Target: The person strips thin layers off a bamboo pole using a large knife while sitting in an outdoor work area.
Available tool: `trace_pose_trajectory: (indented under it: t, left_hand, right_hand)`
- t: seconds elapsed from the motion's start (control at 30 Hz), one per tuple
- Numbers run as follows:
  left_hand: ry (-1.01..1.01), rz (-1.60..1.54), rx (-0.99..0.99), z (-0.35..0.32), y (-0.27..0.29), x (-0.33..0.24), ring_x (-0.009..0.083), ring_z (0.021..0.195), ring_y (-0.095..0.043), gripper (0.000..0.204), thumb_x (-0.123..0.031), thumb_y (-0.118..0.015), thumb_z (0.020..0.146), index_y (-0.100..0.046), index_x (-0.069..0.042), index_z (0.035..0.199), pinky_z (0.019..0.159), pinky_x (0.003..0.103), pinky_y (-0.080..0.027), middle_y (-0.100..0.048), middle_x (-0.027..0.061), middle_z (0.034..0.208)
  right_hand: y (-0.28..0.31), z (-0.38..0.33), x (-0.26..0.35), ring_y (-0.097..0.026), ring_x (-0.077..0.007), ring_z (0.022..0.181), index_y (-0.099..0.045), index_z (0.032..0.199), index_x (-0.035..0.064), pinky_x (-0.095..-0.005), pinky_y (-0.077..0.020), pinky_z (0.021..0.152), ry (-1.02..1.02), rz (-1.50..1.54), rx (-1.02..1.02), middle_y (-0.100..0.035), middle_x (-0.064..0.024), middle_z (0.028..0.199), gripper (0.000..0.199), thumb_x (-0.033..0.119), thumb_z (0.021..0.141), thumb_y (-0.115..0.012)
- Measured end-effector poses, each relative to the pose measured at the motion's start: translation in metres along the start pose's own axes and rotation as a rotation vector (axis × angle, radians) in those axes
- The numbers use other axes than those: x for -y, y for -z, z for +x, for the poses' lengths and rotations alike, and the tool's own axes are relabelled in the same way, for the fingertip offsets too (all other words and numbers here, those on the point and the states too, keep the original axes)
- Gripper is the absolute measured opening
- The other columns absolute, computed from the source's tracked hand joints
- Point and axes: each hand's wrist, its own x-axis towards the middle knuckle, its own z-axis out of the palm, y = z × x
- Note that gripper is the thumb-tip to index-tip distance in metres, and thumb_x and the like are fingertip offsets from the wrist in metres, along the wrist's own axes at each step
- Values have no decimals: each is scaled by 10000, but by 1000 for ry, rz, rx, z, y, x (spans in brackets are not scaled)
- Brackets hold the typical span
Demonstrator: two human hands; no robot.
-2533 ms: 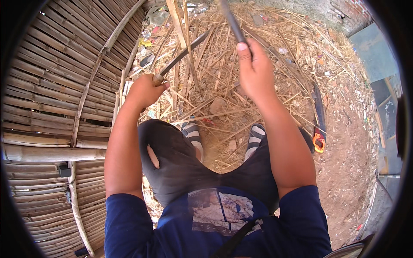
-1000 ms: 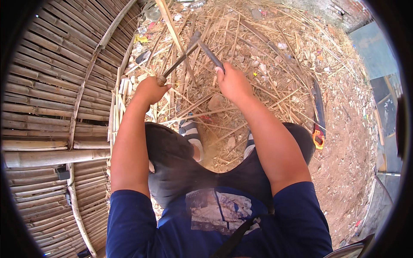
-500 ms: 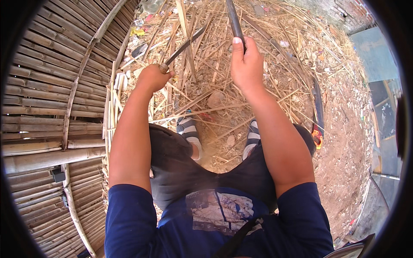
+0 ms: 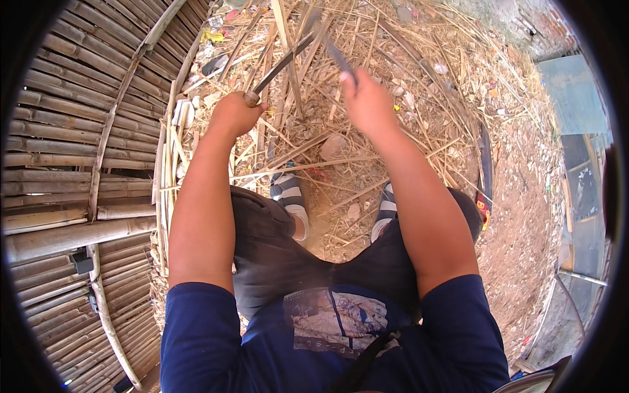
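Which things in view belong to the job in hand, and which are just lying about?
In use:
long dark blade with wooden handle, in the left hand
dark rodlike tool, blurred, in the right hand
pale woody strip crossing the blade

Lying about:
dark saw with orange handle
crumpled yellow scrap
rounded brown stone

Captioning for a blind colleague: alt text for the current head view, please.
A person's left hand grips a blade by its brown handle; the right hand holds a dark, blurred tool near the blade's tip. Long strips litter the ground beside a slatted wall.
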Motion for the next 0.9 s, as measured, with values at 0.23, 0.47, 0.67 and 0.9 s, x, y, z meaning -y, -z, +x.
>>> trace_pose_trajectory:
  t: [0.23, 0.47, 0.67, 0.9]
  left_hand:
    - [77, -19, 33, 6, -5, 30, 376, 973, -694, 529, -489, -740, 856, -703, -8, 1074, 856, 452, -539, -721, 214, 1032]
    - [83, -36, 74, 17, -11, 32, 378, 985, -695, 502, -487, -733, 861, -723, -20, 1043, 874, 450, -544, -726, 213, 1039]
    - [81, -40, 21, 26, -20, 36, 325, 824, -711, 533, -473, -749, 850, -686, 9, 1069, 757, 436, -551, -720, 184, 915]
    - [103, -55, 64, 33, -20, 38, 339, 888, -705, 525, -473, -738, 863, -695, 2, 1083, 812, 437, -548, -721, 199, 967]
  right_hand:
    - [-7, 0, -2, -681, -351, 723, -607, 1163, 40, -487, -520, 683, -75, -37, 156, -682, -159, 790, 443, 440, 1047, -455]
    - [27, 11, 46, -599, -199, 593, -606, 1111, 5, -394, -477, 574, 132, 374, -196, -613, -82, 689, 412, 382, 1069, -444]
    - [-3, 15, 21, -661, -255, 668, -608, 1112, 11, -423, -515, 622, -18, 152, 58, -659, -122, 745, 399, 366, 1071, -430]
    - [-52, 10, -39, -677, -410, 937, -648, 1106, 8, -520, -504, 852, -156, -99, 289, -697, -227, 904, 486, 442, 1037, -440]
